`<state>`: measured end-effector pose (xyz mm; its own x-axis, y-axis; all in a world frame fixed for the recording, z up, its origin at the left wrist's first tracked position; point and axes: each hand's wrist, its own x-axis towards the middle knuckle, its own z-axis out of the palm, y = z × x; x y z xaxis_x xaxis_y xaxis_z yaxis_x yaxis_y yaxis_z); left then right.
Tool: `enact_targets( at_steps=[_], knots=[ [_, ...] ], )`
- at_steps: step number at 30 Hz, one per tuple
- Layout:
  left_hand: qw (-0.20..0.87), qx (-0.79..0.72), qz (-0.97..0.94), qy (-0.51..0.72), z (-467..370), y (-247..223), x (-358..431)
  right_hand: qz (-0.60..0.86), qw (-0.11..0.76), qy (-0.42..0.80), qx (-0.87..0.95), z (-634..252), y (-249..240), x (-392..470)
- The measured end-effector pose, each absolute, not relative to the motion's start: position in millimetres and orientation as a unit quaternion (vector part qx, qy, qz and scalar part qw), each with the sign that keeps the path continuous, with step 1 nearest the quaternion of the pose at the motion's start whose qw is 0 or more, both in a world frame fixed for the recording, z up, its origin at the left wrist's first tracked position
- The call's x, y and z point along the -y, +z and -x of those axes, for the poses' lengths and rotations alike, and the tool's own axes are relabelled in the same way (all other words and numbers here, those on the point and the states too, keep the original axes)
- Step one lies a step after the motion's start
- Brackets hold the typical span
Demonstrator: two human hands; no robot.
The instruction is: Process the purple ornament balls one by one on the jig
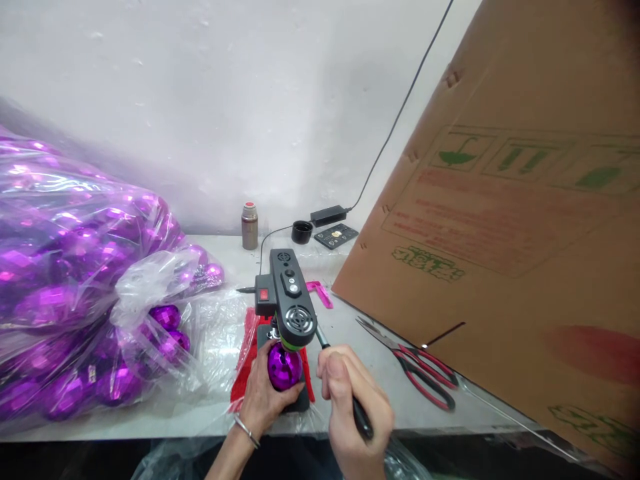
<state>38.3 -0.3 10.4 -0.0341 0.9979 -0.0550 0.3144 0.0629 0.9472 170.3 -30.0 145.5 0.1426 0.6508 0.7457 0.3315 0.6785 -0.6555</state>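
well, the left hand [265,393] has fingers clasped round a glossy purple ball [285,368] under the black machine [293,293], whose long body points toward the wall [225,100]; the right hand [357,403] grips a slanting lever [323,337]

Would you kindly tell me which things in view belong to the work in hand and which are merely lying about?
In use:
purple ball, held by the left hand
black machine above it
black handle, gripped by the right hand
probably the bag of similar purple balls

Apparently just lying about:
scissors
metal flask
black cap
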Motion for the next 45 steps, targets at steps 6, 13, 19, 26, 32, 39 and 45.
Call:
enact_targets(
  at_steps=[6, 13, 19, 26, 32, 39, 45],
  knots=[
    [0.424, -0.606, -0.545, 0.395, -40.7, 11.8, 0.0, 0.365, 0.680, 0.086, 0.630, -168.2, 122.0, 29.1],
    [0.397, -0.608, -0.553, 0.408, -42.6, 8.1, 0.7, 0.357, 0.719, 0.079, 0.591, -163.4, 106.6, 27.1],
    [0.378, -0.612, -0.565, 0.404, -44.4, 9.3, 1.4, 0.367, 0.723, 0.087, 0.579, -160.8, 108.4, 27.5],
    [0.369, -0.612, -0.567, 0.409, -44.6, 8.0, 0.7, 0.373, 0.737, 0.077, 0.558, -155.1, 111.9, 25.8],
    [0.373, -0.611, -0.564, 0.413, -46.8, 3.3, -0.6, 0.382, 0.743, 0.064, 0.546, -154.1, 110.2, 23.9],
    [0.360, -0.613, -0.570, 0.412, -47.2, 1.9, -0.7, 0.377, 0.750, 0.056, 0.540, -153.3, 107.8, 21.6],
    [0.364, -0.603, -0.572, 0.419, -45.0, -2.0, 0.2, 0.369, 0.748, 0.071, 0.547, -153.5, 104.4, 22.1]
  ],
)
